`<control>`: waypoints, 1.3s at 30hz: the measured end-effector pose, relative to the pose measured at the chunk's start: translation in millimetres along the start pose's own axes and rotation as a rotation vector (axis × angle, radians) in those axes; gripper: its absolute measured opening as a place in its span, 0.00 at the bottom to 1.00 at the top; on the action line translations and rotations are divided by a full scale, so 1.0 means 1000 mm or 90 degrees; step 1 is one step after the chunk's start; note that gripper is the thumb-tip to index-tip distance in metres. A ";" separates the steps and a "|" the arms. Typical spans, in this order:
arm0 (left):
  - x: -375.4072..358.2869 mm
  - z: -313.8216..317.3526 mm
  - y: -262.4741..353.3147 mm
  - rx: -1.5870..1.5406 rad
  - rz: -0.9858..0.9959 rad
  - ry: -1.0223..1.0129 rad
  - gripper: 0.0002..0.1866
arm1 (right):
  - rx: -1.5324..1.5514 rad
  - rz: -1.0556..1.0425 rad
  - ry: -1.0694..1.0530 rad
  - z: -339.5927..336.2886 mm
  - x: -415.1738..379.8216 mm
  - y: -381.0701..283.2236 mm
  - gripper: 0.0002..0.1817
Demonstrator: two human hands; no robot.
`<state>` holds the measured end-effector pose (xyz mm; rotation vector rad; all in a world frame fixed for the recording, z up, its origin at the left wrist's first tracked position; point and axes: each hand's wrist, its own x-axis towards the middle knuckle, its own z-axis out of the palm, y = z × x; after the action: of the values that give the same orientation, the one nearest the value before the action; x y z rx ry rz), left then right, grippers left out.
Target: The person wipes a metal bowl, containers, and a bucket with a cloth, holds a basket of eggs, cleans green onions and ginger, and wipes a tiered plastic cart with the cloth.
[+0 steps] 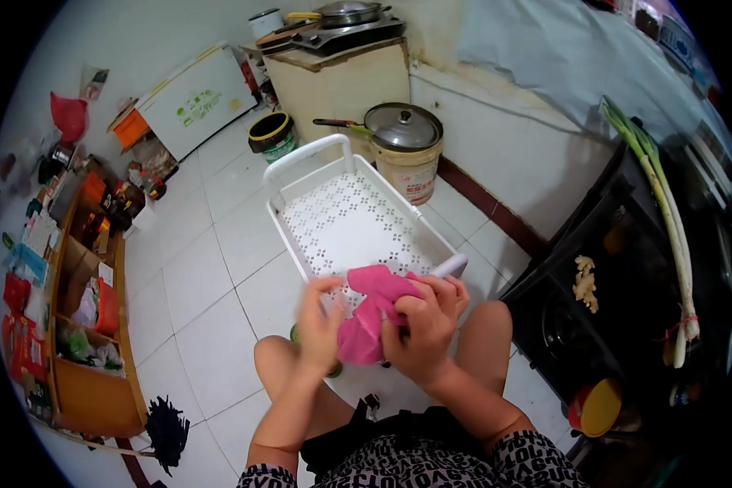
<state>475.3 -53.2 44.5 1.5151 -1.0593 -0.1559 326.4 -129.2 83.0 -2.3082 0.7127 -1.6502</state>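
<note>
A crumpled pink cloth (370, 313) hangs over the near end of a white cart (342, 175) with a perforated top tray. My right hand (431, 329) grips the cloth from the right, its fingers curled into the fabric. Close by the cloth's left edge is my left hand (317, 325), smeared by motion, so I cannot tell whether its fingers pinch the fabric. Both hands are between my knees and the cart's near rim, above my lap.
A lidded pan (404, 126) sits on a bucket (415, 175) beyond the cart. At right, a black stand (545, 358) carries ginger (585, 285) and a long leek (667, 220). Wooden shelves (93, 390) with packages line the left side, near a black mop head (167, 433).
</note>
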 end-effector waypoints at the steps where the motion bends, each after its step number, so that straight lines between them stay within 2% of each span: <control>1: -0.010 0.005 0.002 0.074 0.151 -0.049 0.12 | 0.036 0.012 -0.020 0.000 0.004 -0.011 0.11; 2: -0.016 0.004 0.007 0.108 0.166 -0.096 0.18 | 0.069 -0.014 -0.035 0.001 0.004 -0.024 0.11; 3: -0.018 0.008 0.005 0.104 0.166 -0.100 0.18 | 0.109 -0.069 -0.085 0.006 0.002 -0.033 0.11; 4: -0.024 0.012 0.000 0.119 0.123 -0.104 0.22 | 0.150 -0.123 -0.133 0.009 0.001 -0.039 0.11; 5: -0.029 0.013 -0.006 0.126 0.102 -0.109 0.25 | 0.091 -0.178 -0.082 0.014 0.004 -0.035 0.11; 6: -0.036 0.014 -0.013 0.134 0.081 -0.115 0.27 | 0.086 -0.174 -0.080 0.019 0.006 -0.020 0.11; 7: -0.041 0.008 -0.022 0.012 0.013 -0.077 0.32 | 0.091 -0.163 -0.035 0.023 0.008 0.003 0.12; 8: -0.031 0.001 -0.018 -0.004 0.060 -0.107 0.36 | 0.098 -0.154 0.009 0.022 0.013 0.024 0.13; 9: -0.022 -0.007 -0.014 -0.023 0.106 -0.138 0.41 | 0.051 -0.092 0.010 0.012 0.022 0.045 0.11; 10: -0.021 -0.005 -0.011 -0.022 0.106 -0.136 0.41 | 0.004 -0.032 0.010 0.002 0.030 0.065 0.09; 12: -0.021 0.001 -0.008 -0.043 0.125 -0.074 0.39 | 0.025 0.237 0.081 -0.002 0.038 0.094 0.08; 13: -0.024 0.005 -0.004 0.180 0.128 -0.072 0.35 | 0.020 0.241 0.081 -0.003 0.032 0.096 0.08; 14: -0.027 0.012 -0.002 0.177 0.126 -0.076 0.35 | 0.101 0.297 0.068 -0.003 0.025 0.094 0.07; 15: -0.028 0.021 -0.002 0.139 0.117 -0.010 0.32 | 0.184 0.350 0.056 -0.001 0.020 0.090 0.06; 16: -0.029 0.028 -0.001 0.104 0.109 0.056 0.30 | 0.102 0.226 0.088 0.000 0.013 0.078 0.08; 18: -0.029 0.037 -0.002 0.116 0.119 0.079 0.28 | 0.011 -0.008 0.100 0.010 -0.007 0.047 0.15; 20: -0.031 0.040 -0.006 0.108 0.128 0.150 0.27 | 0.026 -0.068 0.065 0.022 -0.031 0.005 0.17; 22: -0.027 0.039 -0.013 0.288 0.271 0.197 0.28 | 0.036 -0.166 0.127 0.033 -0.035 0.014 0.16; 24: -0.032 0.027 -0.006 0.143 0.137 0.137 0.29 | 0.095 -0.155 0.130 0.044 -0.059 0.055 0.16; 26: -0.030 0.025 -0.005 0.103 0.142 0.125 0.31 | 0.146 -0.154 0.133 0.033 -0.067 0.081 0.17; 28: -0.030 0.028 -0.006 0.100 0.149 0.141 0.30 | 0.032 0.034 0.158 0.014 -0.062 0.087 0.15; 29: -0.031 0.031 -0.006 0.096 0.143 0.141 0.30 | 0.028 0.034 0.152 0.007 -0.058 0.083 0.15; 31: -0.027 0.040 -0.002 0.089 0.175 0.173 0.29 | -0.165 0.002 -0.061 -0.010 -0.035 0.074 0.11; 32: -0.030 0.043 -0.002 0.088 0.169 0.170 0.29 | -0.168 0.006 -0.066 -0.016 -0.027 0.066 0.11; 34: -0.030 0.042 0.000 0.133 0.106 0.160 0.33 | -0.206 0.078 -0.169 -0.017 -0.013 0.049 0.07; 35: -0.026 0.045 0.002 0.093 0.175 0.208 0.26 | -0.207 0.085 -0.221 -0.014 -0.015 0.042 0.08; 36: -0.025 0.046 0.001 0.096 0.176 0.213 0.26 | -0.204 0.081 -0.221 -0.010 -0.019 0.031 0.08; 38: -0.027 0.045 -0.009 0.097 0.167 0.232 0.25 | -0.072 0.006 -0.333 0.000 -0.027 0.006 0.10; 39: -0.028 0.042 -0.010 0.086 0.148 0.242 0.24 | -0.069 0.004 -0.336 0.002 -0.027 -0.001 0.10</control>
<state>437.3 -65.8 11.4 1.4542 -0.9400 0.3593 321.6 -115.0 60.3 -2.6409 0.6930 -0.9389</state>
